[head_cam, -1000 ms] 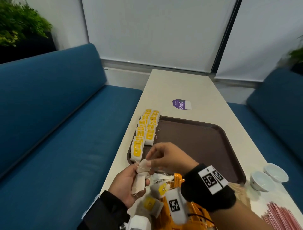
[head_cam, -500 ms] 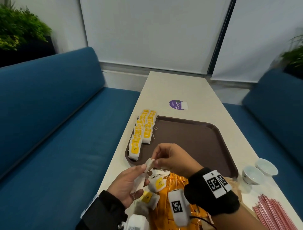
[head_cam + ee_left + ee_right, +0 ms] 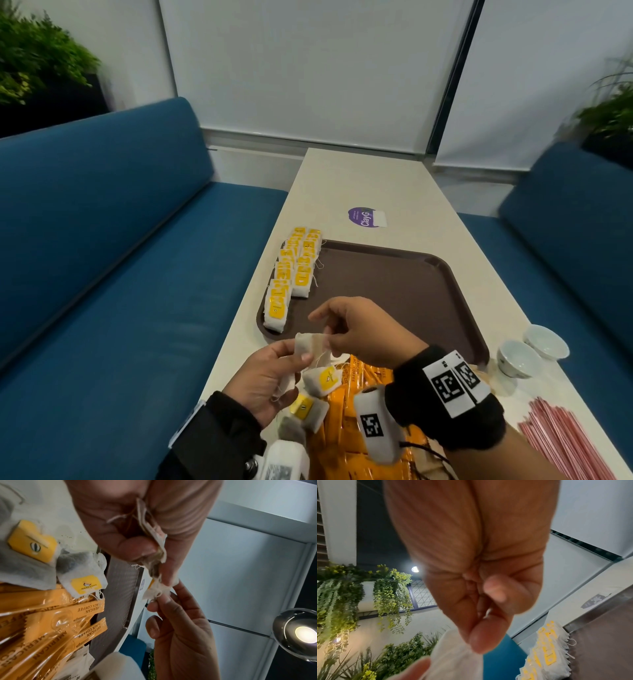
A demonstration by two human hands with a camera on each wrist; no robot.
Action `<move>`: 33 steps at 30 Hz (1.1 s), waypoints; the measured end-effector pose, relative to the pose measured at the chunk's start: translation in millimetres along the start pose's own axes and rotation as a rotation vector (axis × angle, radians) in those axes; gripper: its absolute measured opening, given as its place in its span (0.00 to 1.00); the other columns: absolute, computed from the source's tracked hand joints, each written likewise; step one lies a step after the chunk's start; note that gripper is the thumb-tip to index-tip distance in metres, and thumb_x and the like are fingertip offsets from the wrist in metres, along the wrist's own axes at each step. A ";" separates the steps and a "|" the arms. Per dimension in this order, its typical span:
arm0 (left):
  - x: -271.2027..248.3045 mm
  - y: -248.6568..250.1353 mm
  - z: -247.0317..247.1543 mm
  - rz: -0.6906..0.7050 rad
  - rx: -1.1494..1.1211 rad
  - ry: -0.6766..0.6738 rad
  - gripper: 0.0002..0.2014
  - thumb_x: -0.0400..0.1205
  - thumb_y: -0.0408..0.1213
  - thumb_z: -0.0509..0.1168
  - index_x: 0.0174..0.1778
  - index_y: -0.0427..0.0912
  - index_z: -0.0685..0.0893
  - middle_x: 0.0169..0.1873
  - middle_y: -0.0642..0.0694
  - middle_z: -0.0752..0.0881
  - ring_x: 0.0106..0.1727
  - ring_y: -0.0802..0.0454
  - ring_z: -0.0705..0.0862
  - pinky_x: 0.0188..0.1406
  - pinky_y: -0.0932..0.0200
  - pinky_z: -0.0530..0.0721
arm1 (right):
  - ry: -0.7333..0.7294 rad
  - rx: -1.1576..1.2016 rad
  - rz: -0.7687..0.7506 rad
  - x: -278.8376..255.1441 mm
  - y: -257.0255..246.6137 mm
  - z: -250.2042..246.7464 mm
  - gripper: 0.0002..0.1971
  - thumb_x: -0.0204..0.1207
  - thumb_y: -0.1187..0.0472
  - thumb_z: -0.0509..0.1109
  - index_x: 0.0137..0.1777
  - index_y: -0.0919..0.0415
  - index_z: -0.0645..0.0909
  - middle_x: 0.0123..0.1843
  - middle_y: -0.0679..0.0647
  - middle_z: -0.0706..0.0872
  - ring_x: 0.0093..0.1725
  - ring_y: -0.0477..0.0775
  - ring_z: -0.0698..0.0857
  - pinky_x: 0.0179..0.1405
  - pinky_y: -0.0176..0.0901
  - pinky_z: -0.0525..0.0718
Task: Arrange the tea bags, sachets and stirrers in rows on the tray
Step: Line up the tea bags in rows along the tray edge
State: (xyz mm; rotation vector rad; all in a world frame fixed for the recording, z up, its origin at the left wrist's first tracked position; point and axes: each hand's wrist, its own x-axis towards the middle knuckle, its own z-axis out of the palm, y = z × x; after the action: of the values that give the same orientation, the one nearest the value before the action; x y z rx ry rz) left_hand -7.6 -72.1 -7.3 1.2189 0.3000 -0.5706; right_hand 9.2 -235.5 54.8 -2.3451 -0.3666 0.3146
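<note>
Near the tabletop's [image 3: 404, 185] close edge, I see my left hand [image 3: 263, 380] and right hand [image 3: 363, 329] both pinching one tea bag [image 3: 310, 344]. Tea bag rows [image 3: 291, 274] line the brown tray's [image 3: 394, 291] left edge. Blue sofas [image 3: 102, 240] sit on both sides.

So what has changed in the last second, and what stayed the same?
The right hand now pinches the tea bag held by the left hand, pulling it up flatter between them. The rows of tea bags on the tray stayed put.
</note>
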 end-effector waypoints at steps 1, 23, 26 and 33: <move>0.6 -0.4 -0.3 0.009 -0.008 -0.001 0.09 0.76 0.26 0.67 0.50 0.40 0.85 0.36 0.44 0.81 0.37 0.50 0.73 0.32 0.58 0.71 | 0.004 -0.028 -0.016 -0.6 -1.4 -0.5 0.16 0.77 0.70 0.69 0.63 0.56 0.80 0.41 0.44 0.83 0.35 0.38 0.83 0.41 0.29 0.84; 5.4 10.5 5.4 0.091 -0.038 -0.082 0.03 0.77 0.36 0.66 0.45 0.43 0.84 0.32 0.47 0.82 0.35 0.53 0.78 0.30 0.59 0.73 | 0.349 0.365 -0.164 12.7 12.4 10.4 0.22 0.72 0.81 0.66 0.38 0.48 0.85 0.42 0.47 0.88 0.36 0.40 0.86 0.35 0.32 0.83; 6.1 12.3 6.2 0.151 -0.091 -0.062 0.06 0.79 0.30 0.64 0.50 0.38 0.84 0.30 0.47 0.86 0.28 0.56 0.84 0.23 0.61 0.79 | 0.291 0.593 -0.021 14.9 10.5 9.4 0.17 0.76 0.76 0.66 0.54 0.52 0.81 0.44 0.53 0.88 0.39 0.46 0.87 0.31 0.38 0.86; 23.5 14.7 -4.0 0.276 0.063 0.052 0.07 0.72 0.27 0.72 0.43 0.34 0.83 0.42 0.37 0.89 0.39 0.48 0.88 0.30 0.60 0.83 | 0.037 0.693 0.249 29.5 9.3 12.5 0.07 0.74 0.63 0.74 0.43 0.66 0.81 0.27 0.54 0.82 0.23 0.46 0.79 0.18 0.34 0.74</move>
State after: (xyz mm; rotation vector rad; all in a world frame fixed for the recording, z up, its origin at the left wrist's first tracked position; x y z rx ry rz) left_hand 20.4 -70.9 -8.9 1.3117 0.1541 -0.3111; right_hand 34.1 -223.8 36.0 -1.7051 0.0595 0.4345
